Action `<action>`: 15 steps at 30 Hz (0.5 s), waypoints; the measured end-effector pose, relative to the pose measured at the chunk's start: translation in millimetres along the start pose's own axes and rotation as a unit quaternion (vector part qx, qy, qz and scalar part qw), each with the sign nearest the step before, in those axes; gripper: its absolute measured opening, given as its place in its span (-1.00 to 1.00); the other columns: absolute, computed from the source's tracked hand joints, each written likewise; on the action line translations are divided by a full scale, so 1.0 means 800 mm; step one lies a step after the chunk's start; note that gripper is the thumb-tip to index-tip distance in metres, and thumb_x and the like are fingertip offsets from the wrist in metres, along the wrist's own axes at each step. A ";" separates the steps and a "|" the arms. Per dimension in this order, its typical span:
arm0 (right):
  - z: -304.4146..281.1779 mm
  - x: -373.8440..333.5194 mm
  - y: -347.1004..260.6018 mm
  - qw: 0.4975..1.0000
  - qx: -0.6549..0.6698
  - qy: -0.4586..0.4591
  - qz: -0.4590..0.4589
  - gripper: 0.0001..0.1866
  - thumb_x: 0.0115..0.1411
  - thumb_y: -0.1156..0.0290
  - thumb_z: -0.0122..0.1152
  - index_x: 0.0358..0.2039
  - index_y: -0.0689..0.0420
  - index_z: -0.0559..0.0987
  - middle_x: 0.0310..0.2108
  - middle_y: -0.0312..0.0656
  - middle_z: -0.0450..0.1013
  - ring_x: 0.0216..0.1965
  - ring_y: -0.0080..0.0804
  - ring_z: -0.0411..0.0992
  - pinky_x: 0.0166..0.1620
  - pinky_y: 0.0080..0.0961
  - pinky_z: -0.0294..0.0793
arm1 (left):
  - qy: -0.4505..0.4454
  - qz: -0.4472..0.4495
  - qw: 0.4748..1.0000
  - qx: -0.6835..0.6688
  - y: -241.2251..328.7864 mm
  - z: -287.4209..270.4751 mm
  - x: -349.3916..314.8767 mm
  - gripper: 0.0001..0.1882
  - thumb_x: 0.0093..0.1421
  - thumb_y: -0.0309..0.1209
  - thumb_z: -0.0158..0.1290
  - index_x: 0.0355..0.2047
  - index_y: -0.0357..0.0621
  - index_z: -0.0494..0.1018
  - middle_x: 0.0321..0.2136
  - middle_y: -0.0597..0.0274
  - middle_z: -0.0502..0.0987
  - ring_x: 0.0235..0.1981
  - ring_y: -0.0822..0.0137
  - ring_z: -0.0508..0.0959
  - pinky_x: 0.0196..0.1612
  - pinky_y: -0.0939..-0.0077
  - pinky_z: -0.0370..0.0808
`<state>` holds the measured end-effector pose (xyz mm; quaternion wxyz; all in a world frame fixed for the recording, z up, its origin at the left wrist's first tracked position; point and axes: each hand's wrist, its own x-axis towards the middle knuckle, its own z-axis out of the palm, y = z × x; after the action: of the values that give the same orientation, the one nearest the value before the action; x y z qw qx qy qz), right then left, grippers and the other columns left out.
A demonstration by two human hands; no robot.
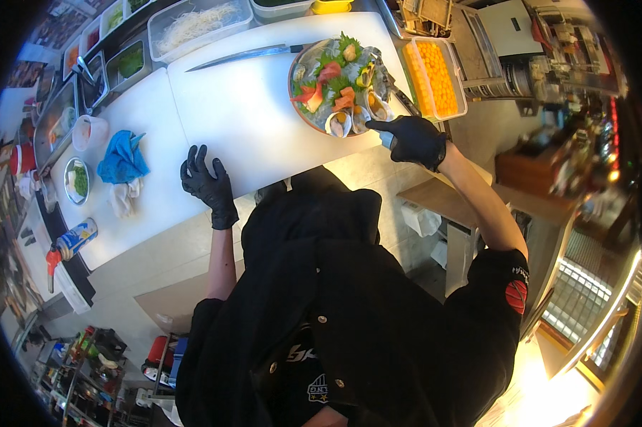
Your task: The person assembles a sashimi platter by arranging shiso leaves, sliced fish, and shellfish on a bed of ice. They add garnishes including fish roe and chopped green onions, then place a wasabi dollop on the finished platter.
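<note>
Right beside the plate (292,91), our gloved right hand (406,138)

We stand at a white cutting board (242,114), where the round plate sits near the right end, filled with raw fish (330,71), green leaves (349,41) and open shells (338,124). Our right index finger reaches to the plate's near rim; the other fingers curl, and a small pale blue thing (387,139) shows under them, though we cannot tell whether they grip it. Our left hand (208,181), gloved too, rests at the board's near edge, fingers spread and holding nothing. A long knife (246,57) lies beyond, its handle by the plate.
</note>
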<state>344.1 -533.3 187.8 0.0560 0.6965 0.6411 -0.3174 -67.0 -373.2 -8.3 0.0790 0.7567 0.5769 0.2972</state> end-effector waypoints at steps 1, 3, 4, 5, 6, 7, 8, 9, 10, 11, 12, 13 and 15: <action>0.001 0.002 0.002 1.000 -0.013 0.000 0.003 -0.10 -0.15 0.37 0.36 0.34 -0.24 0.47 -0.28 0.04 0.57 -0.23 0.00 0.58 -0.13 -0.16 0.57 | 0.007 0.006 1.000 0.022 0.002 0.000 0.000 -0.59 0.23 -0.32 0.14 0.11 0.10 0.55 0.20 0.29 0.54 0.22 0.08 0.36 0.29 0.06 0.23; 0.002 0.007 0.003 0.999 -0.034 -0.006 0.006 -0.10 -0.15 0.38 0.36 0.33 -0.25 0.47 -0.27 0.04 0.57 -0.24 0.01 0.58 -0.13 -0.15 0.57 | 0.012 0.010 0.999 0.038 0.003 0.000 0.000 -0.63 0.25 -0.28 0.12 0.08 0.08 0.58 0.18 0.26 0.56 0.20 0.07 0.39 0.28 0.08 0.28; 0.002 0.008 0.004 0.999 -0.033 -0.004 0.007 -0.10 -0.14 0.38 0.36 0.34 -0.25 0.46 -0.27 0.04 0.58 -0.24 0.01 0.58 -0.13 -0.15 0.57 | 0.011 0.008 0.999 0.032 0.003 -0.001 0.000 -0.63 0.25 -0.29 0.13 0.07 0.09 0.58 0.19 0.26 0.55 0.20 0.08 0.38 0.28 0.08 0.27; 0.001 0.008 0.006 0.999 -0.033 -0.002 0.008 -0.10 -0.14 0.39 0.37 0.34 -0.26 0.46 -0.27 0.04 0.58 -0.24 0.00 0.58 -0.13 -0.15 0.57 | 0.010 0.006 1.000 0.026 0.003 -0.001 0.000 -0.63 0.24 -0.29 0.13 0.07 0.10 0.58 0.19 0.27 0.55 0.21 0.09 0.37 0.29 0.09 0.26; 0.001 0.008 0.007 0.999 -0.032 0.000 0.008 -0.10 -0.14 0.39 0.37 0.34 -0.27 0.46 -0.26 0.04 0.58 -0.24 0.00 0.58 -0.13 -0.15 0.57 | 0.009 0.006 1.000 0.022 0.003 0.000 -0.001 -0.63 0.24 -0.30 0.13 0.08 0.11 0.58 0.19 0.27 0.55 0.21 0.09 0.37 0.29 0.09 0.25; 0.001 0.008 0.007 0.999 -0.034 -0.005 0.009 -0.10 -0.14 0.39 0.37 0.34 -0.28 0.46 -0.26 0.04 0.58 -0.24 0.00 0.58 -0.13 -0.15 0.57 | 0.007 0.005 1.000 0.019 0.002 0.000 -0.001 -0.62 0.24 -0.30 0.14 0.08 0.12 0.58 0.19 0.28 0.55 0.22 0.09 0.36 0.29 0.09 0.24; 0.001 0.008 0.007 0.999 -0.037 -0.009 0.011 -0.09 -0.14 0.39 0.37 0.34 -0.29 0.45 -0.26 0.04 0.58 -0.24 0.00 0.58 -0.13 -0.15 0.57 | 0.008 0.002 1.000 0.015 0.002 0.000 -0.001 -0.61 0.23 -0.31 0.14 0.09 0.13 0.57 0.20 0.28 0.55 0.22 0.10 0.36 0.30 0.08 0.22; 0.001 0.007 0.005 0.999 -0.038 -0.011 0.012 -0.09 -0.14 0.39 0.37 0.35 -0.30 0.45 -0.26 0.04 0.58 -0.25 0.00 0.59 -0.13 -0.15 0.57 | 0.008 0.006 1.000 0.020 0.002 0.001 -0.001 -0.61 0.23 -0.31 0.14 0.09 0.13 0.57 0.20 0.28 0.54 0.23 0.10 0.35 0.29 0.08 0.21; 0.001 0.007 0.003 0.999 -0.039 -0.013 0.013 -0.09 -0.13 0.39 0.38 0.35 -0.30 0.45 -0.25 0.03 0.58 -0.25 0.01 0.59 -0.14 -0.14 0.58 | 0.010 0.007 1.000 0.024 0.002 0.001 -0.001 -0.62 0.23 -0.31 0.14 0.08 0.14 0.57 0.20 0.29 0.54 0.23 0.09 0.35 0.29 0.08 0.20; 0.001 0.006 0.001 0.999 -0.039 -0.012 0.013 -0.08 -0.13 0.39 0.38 0.35 -0.30 0.44 -0.25 0.03 0.58 -0.25 0.01 0.59 -0.14 -0.14 0.58 | 0.012 0.008 1.000 0.028 0.001 0.002 -0.001 -0.62 0.23 -0.31 0.15 0.08 0.14 0.57 0.21 0.30 0.54 0.24 0.09 0.34 0.29 0.08 0.19; 0.001 0.006 -0.003 0.999 -0.038 -0.010 0.012 -0.08 -0.13 0.39 0.38 0.36 -0.31 0.44 -0.25 0.03 0.58 -0.25 0.01 0.59 -0.14 -0.14 0.58 | 0.012 0.007 1.000 0.024 0.001 0.002 -0.002 -0.62 0.23 -0.31 0.15 0.08 0.15 0.57 0.21 0.31 0.53 0.24 0.09 0.34 0.28 0.08 0.19; 0.000 0.006 -0.006 0.999 -0.036 -0.020 0.012 -0.07 -0.14 0.39 0.38 0.36 -0.31 0.43 -0.25 0.03 0.58 -0.25 0.01 0.59 -0.14 -0.14 0.58 | 0.012 0.006 1.000 0.021 0.000 0.003 -0.002 -0.63 0.23 -0.31 0.15 0.07 0.15 0.57 0.21 0.32 0.53 0.23 0.08 0.34 0.28 0.08 0.19; -0.002 0.005 -0.013 0.999 -0.031 -0.039 0.012 -0.05 -0.14 0.39 0.39 0.37 -0.32 0.41 -0.24 0.03 0.58 -0.24 0.01 0.59 -0.14 -0.14 0.59 | 0.012 0.006 1.000 0.020 0.000 0.003 -0.002 -0.63 0.23 -0.30 0.15 0.06 0.17 0.58 0.22 0.33 0.52 0.23 0.08 0.34 0.27 0.09 0.19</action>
<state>335.2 -527.0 190.4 0.1066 0.6892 0.6393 -0.3239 -66.1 -374.2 -11.1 0.0556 0.7583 0.5787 0.2950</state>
